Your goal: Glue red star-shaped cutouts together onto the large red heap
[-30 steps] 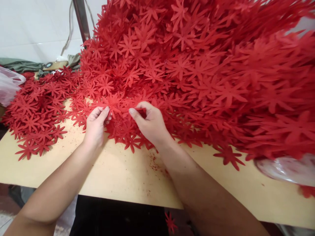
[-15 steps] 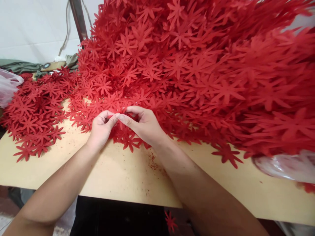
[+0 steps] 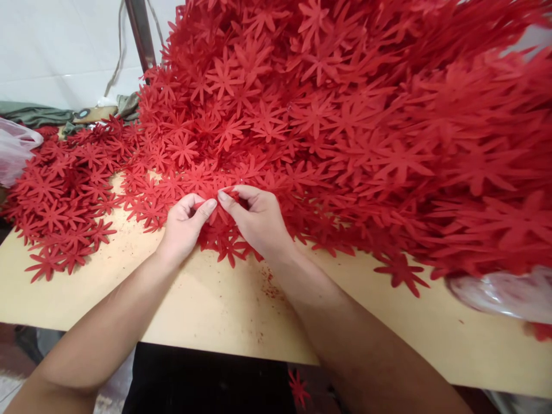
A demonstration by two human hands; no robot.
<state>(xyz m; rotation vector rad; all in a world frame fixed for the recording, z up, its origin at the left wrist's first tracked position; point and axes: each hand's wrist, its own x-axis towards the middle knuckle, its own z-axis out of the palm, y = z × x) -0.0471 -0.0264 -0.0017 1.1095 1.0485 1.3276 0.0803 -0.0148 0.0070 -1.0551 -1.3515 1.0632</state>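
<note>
Before the near edge of a large heap [image 3: 302, 126] of red flower shapes, the left hand [image 3: 183, 224] and right hand [image 3: 261, 221] meet closely, thumbs and fingers pinching a red flower [image 3: 211, 195] between them; its outline merges with the heap behind. To the left, a smaller heap [image 3: 56, 195] lies on the pale table [image 3: 207, 305], beside a plastic bag [image 3: 15, 146]. Red crumbs [image 3: 271, 286] dot the tabletop near the right forearm. At right, clear plastic [image 3: 504, 293] lies partly beneath the large heap.
</note>
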